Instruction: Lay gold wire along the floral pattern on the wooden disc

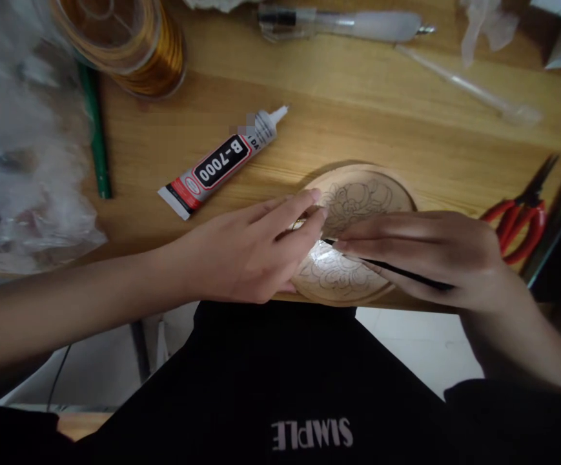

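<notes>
A round wooden disc (352, 194) with line-drawn flowers lies at the table's front edge. My left hand (255, 248) rests on its left side, thumb and fingers pinched around a thin gold wire (297, 224). From the right, my right hand (430, 252) reaches over the disc, its fingers closed on a slim black tool (416, 274). The tool's tip is close to the left fingertips, near the middle of the disc. A bright reflection shows on the disc just below the tip.
A B-7000 glue tube (222, 161) lies behind my left hand. Red-handled pliers (517, 223) are at the right. A wire spool (149, 51), green stick (97, 135) and plastic bags (23, 155) occupy the left; a pen (348, 24) and clear dropper (469, 84) lie at the back.
</notes>
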Motion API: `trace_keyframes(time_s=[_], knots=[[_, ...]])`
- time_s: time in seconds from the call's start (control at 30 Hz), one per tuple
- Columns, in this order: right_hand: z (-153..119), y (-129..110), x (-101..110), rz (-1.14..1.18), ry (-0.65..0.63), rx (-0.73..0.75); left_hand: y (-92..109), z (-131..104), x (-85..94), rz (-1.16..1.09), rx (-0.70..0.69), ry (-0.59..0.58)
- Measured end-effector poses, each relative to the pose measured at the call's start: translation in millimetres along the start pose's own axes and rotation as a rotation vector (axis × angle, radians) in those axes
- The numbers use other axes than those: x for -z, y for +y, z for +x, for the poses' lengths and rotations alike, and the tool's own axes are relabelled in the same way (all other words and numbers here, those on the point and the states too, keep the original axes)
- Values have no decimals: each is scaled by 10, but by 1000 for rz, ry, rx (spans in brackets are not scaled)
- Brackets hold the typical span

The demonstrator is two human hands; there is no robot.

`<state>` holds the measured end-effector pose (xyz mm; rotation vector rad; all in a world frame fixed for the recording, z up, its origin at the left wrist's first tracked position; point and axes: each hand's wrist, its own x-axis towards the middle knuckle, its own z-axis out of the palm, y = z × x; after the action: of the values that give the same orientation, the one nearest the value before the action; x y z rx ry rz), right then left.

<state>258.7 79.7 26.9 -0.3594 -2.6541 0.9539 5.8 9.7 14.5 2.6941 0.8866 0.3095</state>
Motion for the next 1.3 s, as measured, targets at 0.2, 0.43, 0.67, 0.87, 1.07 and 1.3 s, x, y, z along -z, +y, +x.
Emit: trace_keyframes(time_s=[0.2, 0.43, 0.67, 0.87, 1.07, 1.3], knots=[[-95, -33, -110, 64, 106, -105, -41, -1, 14, -126, 0, 20], [-124, -27, -136, 128, 118, -102, -38, -20, 12, -224, 31, 10], [-92, 26, -84, 142, 84, -47, -33, -10, 14, -214, 25, 19], [-77, 31, -54, 73, 55, -6, -3, 21, 37, -234, 79, -35], [-67, -51, -57, -16, 64, -29, -2, 10, 25, -50, -20, -1], [-142, -240, -259, 26, 223, -213, 9, -7, 13, 181, -107, 90]])
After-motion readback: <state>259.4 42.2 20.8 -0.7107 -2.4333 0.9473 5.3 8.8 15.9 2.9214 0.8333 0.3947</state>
